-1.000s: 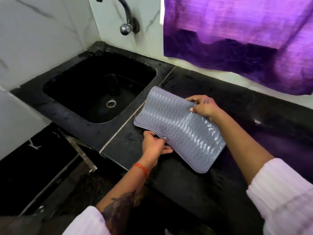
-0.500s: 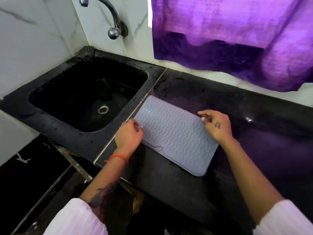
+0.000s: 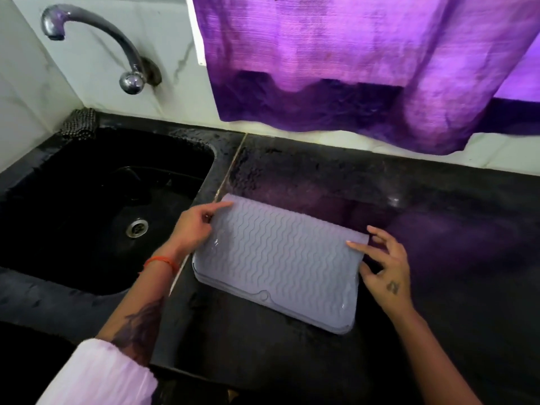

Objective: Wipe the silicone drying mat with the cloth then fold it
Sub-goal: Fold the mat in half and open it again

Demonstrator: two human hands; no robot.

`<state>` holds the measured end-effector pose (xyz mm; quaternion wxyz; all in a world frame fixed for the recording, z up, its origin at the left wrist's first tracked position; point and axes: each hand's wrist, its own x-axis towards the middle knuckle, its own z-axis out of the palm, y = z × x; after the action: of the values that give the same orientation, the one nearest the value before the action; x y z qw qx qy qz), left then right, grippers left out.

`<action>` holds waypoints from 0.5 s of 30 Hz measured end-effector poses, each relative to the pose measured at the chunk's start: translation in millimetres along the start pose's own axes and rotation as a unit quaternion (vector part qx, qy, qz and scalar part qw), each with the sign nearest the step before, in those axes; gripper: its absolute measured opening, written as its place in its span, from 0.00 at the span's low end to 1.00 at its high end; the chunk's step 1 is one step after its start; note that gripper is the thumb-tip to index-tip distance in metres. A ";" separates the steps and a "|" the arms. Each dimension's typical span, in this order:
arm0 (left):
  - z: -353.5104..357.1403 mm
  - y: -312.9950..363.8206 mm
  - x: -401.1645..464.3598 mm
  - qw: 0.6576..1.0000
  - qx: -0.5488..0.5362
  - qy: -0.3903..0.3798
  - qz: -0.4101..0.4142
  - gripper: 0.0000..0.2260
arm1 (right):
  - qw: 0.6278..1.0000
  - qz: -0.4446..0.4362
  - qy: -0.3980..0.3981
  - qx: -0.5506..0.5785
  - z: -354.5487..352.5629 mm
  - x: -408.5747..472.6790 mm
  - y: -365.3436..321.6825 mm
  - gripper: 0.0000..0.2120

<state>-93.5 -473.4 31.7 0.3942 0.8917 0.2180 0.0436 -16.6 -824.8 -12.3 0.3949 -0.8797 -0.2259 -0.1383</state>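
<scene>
The grey silicone drying mat (image 3: 277,258), ribbed with wavy lines, lies folded in half on the black countertop (image 3: 438,287), just right of the sink. My left hand (image 3: 195,226) rests at the mat's left edge, its index finger stretched along the far left corner. At the right edge is my right hand (image 3: 385,267), fingers spread, with the index fingertip touching the top layer near the far right corner. No wiping cloth is in view.
A black sink (image 3: 216,171) with a drain sits to the left, under a curved metal tap (image 3: 117,45). A dark scrubber (image 3: 79,124) lies at the sink's back corner. A purple curtain (image 3: 350,68) hangs over the back wall.
The mat was held up, bent in both hands; it now lies flat and folded on the counter. Both hands have let go of their grip and moved to its side edges.
</scene>
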 end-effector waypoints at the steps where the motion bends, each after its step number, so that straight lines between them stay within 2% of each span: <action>1: -4.2 -0.8 5.8 0.999 -0.013 -0.025 0.015 0.30 | 1.000 -0.005 -0.001 0.001 -0.7 4.6 -2.2 0.18; 7: -26.5 4.0 38.5 0.975 -0.159 -0.134 0.081 0.20 | 0.998 0.012 0.013 0.058 2.0 34.9 -13.5 0.09; 9: -28.9 9.0 51.0 0.971 -0.164 -0.135 0.109 0.16 | 0.993 0.036 0.022 0.114 4.0 45.1 -17.6 0.09; 12: -31.1 15.5 69.6 0.966 -0.180 -0.125 0.134 0.14 | 0.976 0.086 0.025 0.197 6.1 57.3 -20.2 0.19; 15: -23.7 23.2 89.2 0.962 -0.225 -0.081 0.132 0.17 | 0.967 0.151 0.060 0.195 12.3 76.9 -19.0 0.12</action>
<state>-10.8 -433.2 56.3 0.5920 0.8013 0.0505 0.0708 40.7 -782.2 24.1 0.5878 -0.7998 -0.0893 -0.0831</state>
